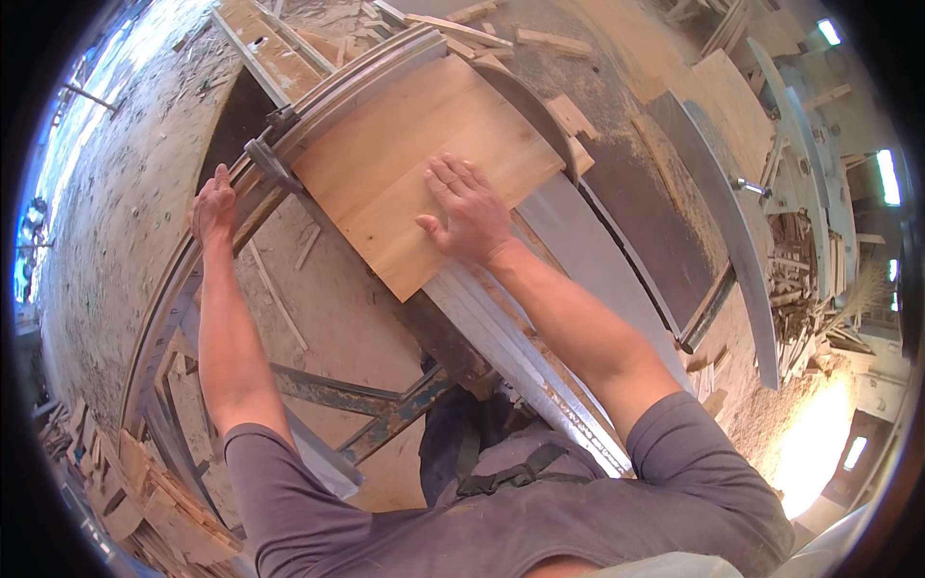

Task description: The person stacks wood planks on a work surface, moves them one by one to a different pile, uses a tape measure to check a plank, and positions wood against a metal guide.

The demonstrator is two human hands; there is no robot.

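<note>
A flat, pale wooden panel (pixel 376 173) lies on the metal bed of what looks like a sliding table saw. My right hand (pixel 467 207) rests flat on the panel near its right side, fingers stretched and thumb out. To the left, my left hand (pixel 214 207) is closed on a long metal rail (pixel 159 332); its fingertips are partly hidden. Just right of that hand, a grey metal stop (pixel 273 166) sits by the panel's left corner. Along the far edge of the panel runs a metal fence (pixel 361 77).
A dark curved edge (pixel 535 106) borders the panel's far right side. Silver bed strips (pixel 525 361) run toward my body, beside a dark slot. Wood offcuts (pixel 554 43) lie beyond the machine, with heaps of scrap (pixel 159 511) at lower left and on the right.
</note>
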